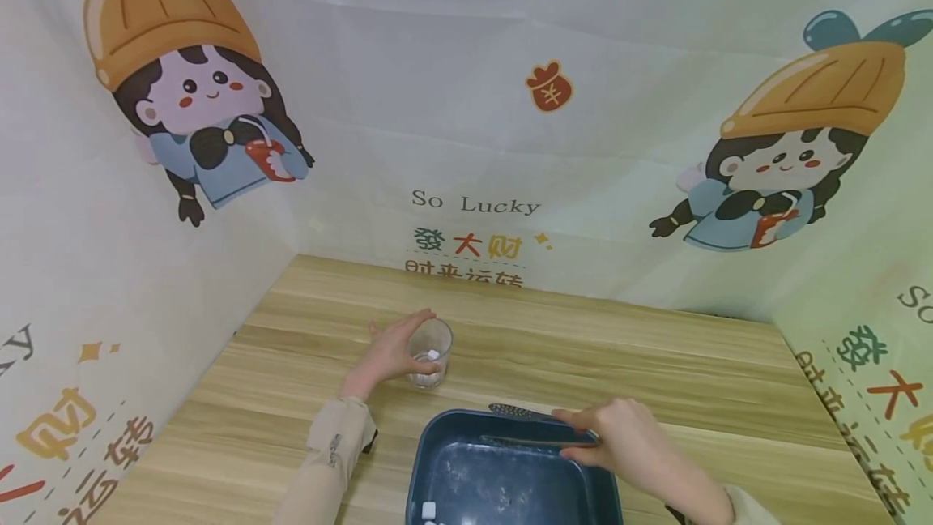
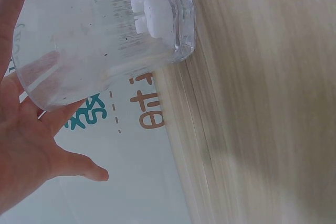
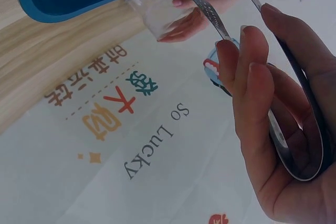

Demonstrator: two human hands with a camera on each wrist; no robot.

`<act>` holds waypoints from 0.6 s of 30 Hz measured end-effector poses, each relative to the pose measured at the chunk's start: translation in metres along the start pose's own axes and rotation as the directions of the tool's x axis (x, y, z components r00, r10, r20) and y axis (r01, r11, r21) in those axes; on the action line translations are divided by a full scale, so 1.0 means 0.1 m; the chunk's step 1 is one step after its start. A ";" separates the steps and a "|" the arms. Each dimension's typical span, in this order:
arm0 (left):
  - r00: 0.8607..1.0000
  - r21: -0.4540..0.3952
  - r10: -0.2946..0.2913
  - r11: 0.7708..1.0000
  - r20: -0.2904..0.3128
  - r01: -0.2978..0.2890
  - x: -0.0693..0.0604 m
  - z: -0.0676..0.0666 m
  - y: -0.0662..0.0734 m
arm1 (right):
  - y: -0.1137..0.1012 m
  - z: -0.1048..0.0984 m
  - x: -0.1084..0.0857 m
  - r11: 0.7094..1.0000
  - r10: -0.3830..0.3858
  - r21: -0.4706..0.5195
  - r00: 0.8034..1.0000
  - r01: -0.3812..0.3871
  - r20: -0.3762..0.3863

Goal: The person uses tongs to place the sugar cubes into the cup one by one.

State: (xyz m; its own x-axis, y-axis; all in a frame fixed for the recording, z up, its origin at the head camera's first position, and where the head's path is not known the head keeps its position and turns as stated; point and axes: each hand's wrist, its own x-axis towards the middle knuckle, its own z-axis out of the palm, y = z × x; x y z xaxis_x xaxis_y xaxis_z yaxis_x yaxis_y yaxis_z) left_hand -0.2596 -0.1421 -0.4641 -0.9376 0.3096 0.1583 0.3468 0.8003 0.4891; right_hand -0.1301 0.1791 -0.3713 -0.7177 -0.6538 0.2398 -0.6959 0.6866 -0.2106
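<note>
On the left, my left hand (image 1: 389, 353) holds a clear drinking glass (image 1: 440, 336) standing on the table, the thumb on its near side and fingers round the far side. Several small white cubes (image 2: 158, 17) lie in the bottom of the glass. One finger (image 2: 84, 166) sticks out away from it. My right hand (image 1: 619, 436) grips metal tongs (image 1: 521, 411) over the far rim of a dark blue tray (image 1: 503, 476). The tongs' perforated ends stand apart, with nothing visible between them. More white cubes (image 1: 428, 510) lie in the tray's near left part, cut off by the frame.
The wood-grain table (image 1: 306, 322) meets a printed cloth backdrop (image 1: 466, 144) at the back and both sides. The glass stands beyond the tray's far left corner.
</note>
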 end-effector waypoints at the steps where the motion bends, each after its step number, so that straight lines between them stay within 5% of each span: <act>1: 1.000 0.001 0.003 1.000 -0.002 -0.003 0.00 0.00 0.00 | 0.00 0.00 0.01 1.000 -0.003 0.000 1.000 0.003 0.011; 8: 1.000 -0.001 0.005 1.000 -0.009 -0.005 0.01 0.00 -0.01 | 0.00 0.08 0.03 0.996 -0.069 0.053 0.995 0.066 0.069; 18: 1.000 0.002 0.018 1.000 -0.015 -0.018 0.01 0.01 -0.01 | -0.03 0.19 0.05 0.988 -0.038 0.155 0.972 0.002 0.230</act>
State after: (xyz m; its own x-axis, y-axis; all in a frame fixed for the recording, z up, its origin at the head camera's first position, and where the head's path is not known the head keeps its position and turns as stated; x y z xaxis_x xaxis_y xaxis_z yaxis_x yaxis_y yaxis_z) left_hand -0.2604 -0.1422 -0.4650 -0.9316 0.3159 0.1799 0.3634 0.7957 0.4845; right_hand -0.1321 0.1670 -0.3875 -0.6777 -0.7350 0.0234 -0.6930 0.6278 -0.3544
